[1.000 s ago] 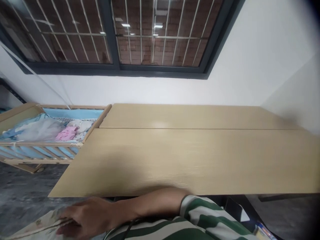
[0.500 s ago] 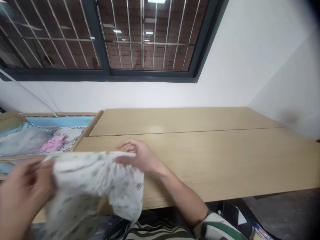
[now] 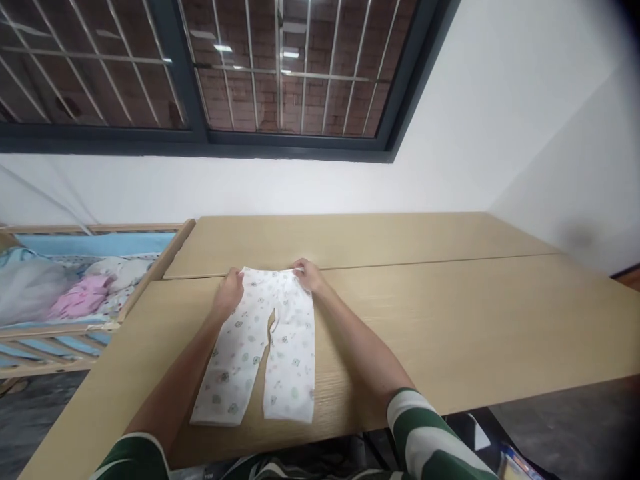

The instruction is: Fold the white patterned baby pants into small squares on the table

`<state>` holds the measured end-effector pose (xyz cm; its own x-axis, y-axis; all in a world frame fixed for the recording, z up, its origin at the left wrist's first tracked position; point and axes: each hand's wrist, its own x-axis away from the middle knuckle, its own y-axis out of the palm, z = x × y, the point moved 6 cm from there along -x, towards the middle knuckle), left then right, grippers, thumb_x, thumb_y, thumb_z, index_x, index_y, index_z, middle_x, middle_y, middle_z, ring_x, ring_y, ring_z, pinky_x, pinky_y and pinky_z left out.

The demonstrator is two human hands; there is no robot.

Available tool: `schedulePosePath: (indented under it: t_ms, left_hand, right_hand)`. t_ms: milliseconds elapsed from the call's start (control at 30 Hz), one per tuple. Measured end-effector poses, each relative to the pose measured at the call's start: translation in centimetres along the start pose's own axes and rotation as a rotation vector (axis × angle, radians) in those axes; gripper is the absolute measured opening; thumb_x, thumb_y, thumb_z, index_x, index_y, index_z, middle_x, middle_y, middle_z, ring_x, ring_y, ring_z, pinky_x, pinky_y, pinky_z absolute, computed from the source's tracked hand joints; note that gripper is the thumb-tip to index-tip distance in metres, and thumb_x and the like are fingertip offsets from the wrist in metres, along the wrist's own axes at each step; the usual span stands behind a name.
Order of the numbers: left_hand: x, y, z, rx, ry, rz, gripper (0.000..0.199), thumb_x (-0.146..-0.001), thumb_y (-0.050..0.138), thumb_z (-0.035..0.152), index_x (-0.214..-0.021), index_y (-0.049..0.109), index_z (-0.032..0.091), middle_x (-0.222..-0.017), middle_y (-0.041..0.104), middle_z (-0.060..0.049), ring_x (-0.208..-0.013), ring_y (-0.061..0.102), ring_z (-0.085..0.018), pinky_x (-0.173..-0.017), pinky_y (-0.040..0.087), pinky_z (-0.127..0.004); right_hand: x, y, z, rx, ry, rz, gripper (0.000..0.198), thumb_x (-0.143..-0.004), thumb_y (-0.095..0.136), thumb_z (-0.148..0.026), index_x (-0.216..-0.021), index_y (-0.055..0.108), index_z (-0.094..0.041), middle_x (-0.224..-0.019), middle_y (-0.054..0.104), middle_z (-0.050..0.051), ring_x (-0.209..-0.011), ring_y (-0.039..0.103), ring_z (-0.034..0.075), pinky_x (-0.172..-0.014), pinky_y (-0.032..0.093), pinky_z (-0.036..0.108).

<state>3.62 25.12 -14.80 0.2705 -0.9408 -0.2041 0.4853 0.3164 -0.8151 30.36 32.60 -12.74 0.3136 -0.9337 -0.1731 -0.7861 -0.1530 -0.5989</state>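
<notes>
A small pair of white baby pants with a pale print lies spread on the wooden table. Its waistband points away from me and the two legs reach toward the near edge, with a gap between them. My left hand is closed on the left corner of the waistband. At the right corner, my right hand pinches the waistband between thumb and fingers. Some fingertips of both hands are hidden by the hands themselves.
On the left stands a wooden crib with blue lining. Inside it are a pink cloth and whitish bedding. A barred window is set in the white wall behind the table. Items lie below the table's near right edge.
The pants were held up, bunched and blurred, to the left. Now they lie flat on the table, farther right, with both hands at the waistband corners. My left hand moved away from me and right.
</notes>
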Motion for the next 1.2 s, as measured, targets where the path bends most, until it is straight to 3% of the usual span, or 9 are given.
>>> schedulePosePath:
  t_ms: [200, 500, 900, 1200]
  left_hand:
    - [-2.0, 2.4, -0.9, -0.140, -0.048, 0.026, 0.036, -0.102, 0.029, 0.035, -0.118, 0.057, 0.019, -0.104, 0.069, -0.016, -0.100, 0.065, -0.033, -0.084, 0.047, -0.042]
    - [-2.4, 3.5, -2.0, -0.247, 0.003, 0.070, 0.030, -0.098, 0.038, 0.029, -0.114, 0.061, 0.017, -0.114, 0.065, -0.017, -0.115, 0.057, -0.034, -0.099, 0.040, -0.043]
    - [-2.2, 3.4, -2.6, -0.276, -0.085, 0.159, 0.031, -0.094, 0.047, 0.032, -0.118, 0.057, 0.015, -0.112, 0.062, -0.018, -0.116, 0.055, -0.034, -0.097, 0.040, -0.043]
    - [-2.2, 2.9, -3.2, -0.266, -0.187, 0.174, 0.037, -0.094, 0.048, 0.045, -0.114, 0.058, 0.016, -0.112, 0.062, -0.018, -0.113, 0.056, -0.035, -0.096, 0.041, -0.046]
  right_hand:
    - [-2.0, 2.3, 1.4, 0.263, -0.057, 0.032, 0.020, -0.094, 0.054, -0.016, -0.110, 0.064, -0.016, -0.118, 0.067, 0.010, -0.116, 0.054, 0.022, -0.105, 0.036, 0.034]
    - [-2.0, 2.8, 3.1, 0.531, 0.039, 0.111, 0.030, -0.103, 0.042, -0.035, -0.118, 0.061, -0.017, -0.124, 0.059, 0.015, -0.119, 0.048, 0.027, -0.103, 0.030, 0.040]
    - [-2.3, 2.5, 3.5, 0.626, 0.119, 0.184, 0.033, -0.102, 0.040, -0.039, -0.114, 0.061, -0.016, -0.120, 0.059, 0.016, -0.115, 0.050, 0.029, -0.100, 0.031, 0.041]
    - [-2.0, 2.2, 3.2, 0.622, 0.121, 0.230, 0.036, -0.101, 0.040, -0.037, -0.123, 0.056, -0.014, -0.139, 0.051, 0.019, -0.127, 0.043, 0.031, -0.106, 0.028, 0.043]
